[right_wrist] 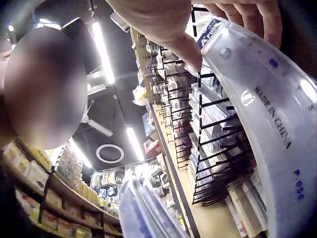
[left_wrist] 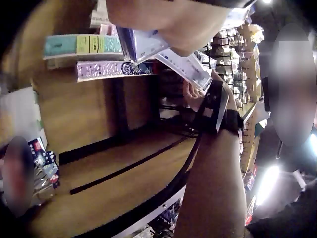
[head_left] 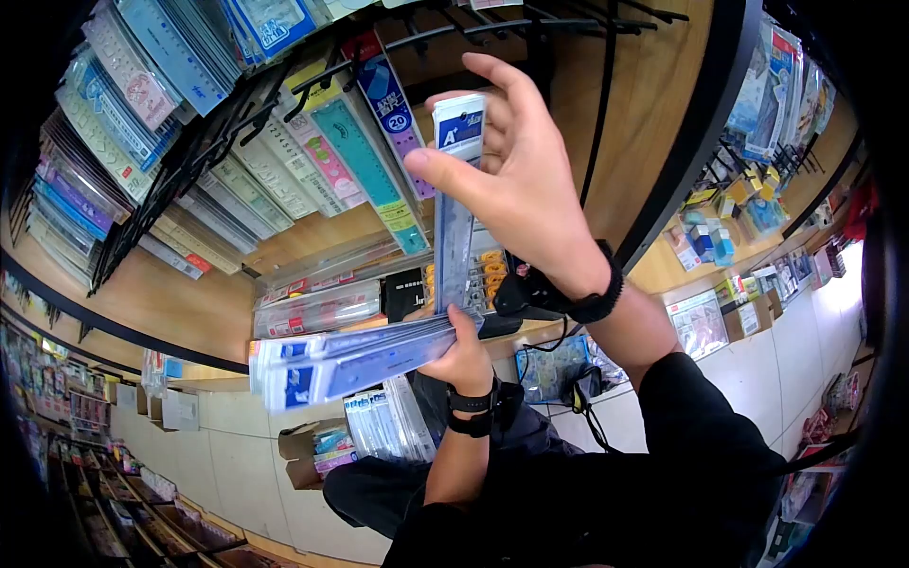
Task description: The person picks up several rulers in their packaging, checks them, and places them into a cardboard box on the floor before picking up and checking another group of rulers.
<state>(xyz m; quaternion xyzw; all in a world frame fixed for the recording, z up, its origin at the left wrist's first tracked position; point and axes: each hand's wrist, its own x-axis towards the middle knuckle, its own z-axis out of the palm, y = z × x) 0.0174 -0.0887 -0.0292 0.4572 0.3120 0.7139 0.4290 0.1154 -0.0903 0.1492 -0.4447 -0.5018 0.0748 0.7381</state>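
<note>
In the head view, my left hand [head_left: 461, 363] grips a fanned stack of clear-packaged rulers [head_left: 379, 360], thumb on top. Above it an upright packaged ruler [head_left: 454, 237] with a blue label meets the stack near that thumb. My right hand [head_left: 530, 180] curls round its upper end, thumb in front and fingers partly behind. The right wrist view has the right thumb and fingers [right_wrist: 190, 52] beside the label of the clear packet [right_wrist: 262, 109]. In the left wrist view, the left hand [left_wrist: 168, 20] is close up over packets [left_wrist: 143, 44], its fingertips mostly hidden.
Black hooks [head_left: 331, 71] hold hanging rulers at the upper left, with a teal packet [head_left: 365, 156] among them. Packets lie on a wooden shelf [head_left: 161, 317]. A black shelf edge [head_left: 691, 142] runs to the right. Below, an open carton [head_left: 301, 454] stands on the tiled floor.
</note>
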